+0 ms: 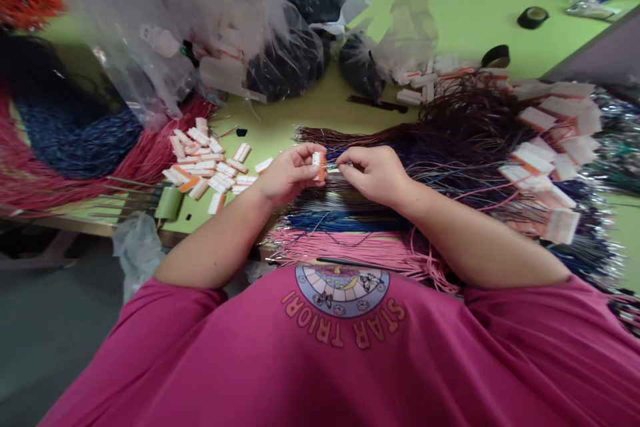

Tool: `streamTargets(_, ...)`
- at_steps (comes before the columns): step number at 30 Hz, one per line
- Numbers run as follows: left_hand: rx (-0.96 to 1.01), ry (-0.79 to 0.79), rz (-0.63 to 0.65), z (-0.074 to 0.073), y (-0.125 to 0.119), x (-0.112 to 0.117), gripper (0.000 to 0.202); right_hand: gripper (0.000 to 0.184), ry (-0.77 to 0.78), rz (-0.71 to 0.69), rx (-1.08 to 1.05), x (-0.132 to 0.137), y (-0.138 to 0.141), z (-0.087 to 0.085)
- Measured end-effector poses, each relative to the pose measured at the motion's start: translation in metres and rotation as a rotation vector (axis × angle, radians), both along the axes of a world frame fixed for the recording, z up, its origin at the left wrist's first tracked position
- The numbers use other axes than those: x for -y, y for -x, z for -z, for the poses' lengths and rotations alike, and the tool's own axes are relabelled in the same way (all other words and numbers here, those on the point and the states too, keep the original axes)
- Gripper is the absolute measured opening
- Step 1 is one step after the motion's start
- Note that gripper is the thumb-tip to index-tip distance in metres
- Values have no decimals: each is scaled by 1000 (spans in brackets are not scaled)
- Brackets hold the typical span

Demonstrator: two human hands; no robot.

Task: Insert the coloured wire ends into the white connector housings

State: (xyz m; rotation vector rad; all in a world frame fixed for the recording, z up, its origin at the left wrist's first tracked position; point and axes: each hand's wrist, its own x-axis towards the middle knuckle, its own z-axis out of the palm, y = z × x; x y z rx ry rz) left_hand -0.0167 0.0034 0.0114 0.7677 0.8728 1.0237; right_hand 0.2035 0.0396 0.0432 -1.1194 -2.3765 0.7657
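My left hand [290, 172] is closed on a small white and orange connector housing [319, 165], held upright between thumb and fingers. Just to its right, my right hand [375, 172] has thumb and forefinger pinched together around the end of a thin wire [336, 165], which points at the housing. Whether the wire tip touches the housing is too small to tell. Beneath both hands lie bundles of dark and blue wires [330, 221], with pink wires [345, 243] nearest my body. Left of my left hand is a loose heap of similar white and orange housings [220, 181].
Housings with wires attached [543, 160] are piled at the right. Clear plastic bags [290, 53] with dark contents stand behind. Rolls of black tape [533, 17] and a dark flat blade-like tool [377, 104] lie farther back. Red and blue wire bundles [75, 140] and a green cylinder [170, 203] are at left.
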Motion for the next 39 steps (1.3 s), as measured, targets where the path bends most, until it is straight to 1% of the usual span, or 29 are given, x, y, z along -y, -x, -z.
streamTargets(4, 10, -3, -8, 1, 0, -1, 59, 33, -100, 25, 223, 6, 4, -2)
streamTargets(6, 9, 1, -10, 2, 0, -1, 60, 36, -156, 7, 308, 8, 5, -5)
streamTargets(9, 5, -5, -15, 3, 0, -2, 60, 41, -215, -36, 380, 9, 5, -10)
streamTargets(15, -33, -51, -24, 6, -2, -1, 59, 42, -154, -71, 469, 9, 7, -11)
streamTargets(22, -207, -190, -55, 10, -1, -2, 53, 38, -95, -65, 424, 5, 9, -7)
streamTargets(26, -284, -244, -70, 11, -1, -2, 53, 32, -1, -87, 288, 2, 11, -3)
streamTargets(29, -285, -256, -50, 12, -4, -1, 54, 30, 49, -81, 218, 2, 14, 0)
streamTargets(34, -292, -262, -42, 15, -8, -1, 55, 29, 33, -58, 255, 4, 19, 3)
streamTargets(39, -269, -340, -44, 13, -6, -5, 54, 26, 39, -68, 205, 2, 18, 2)
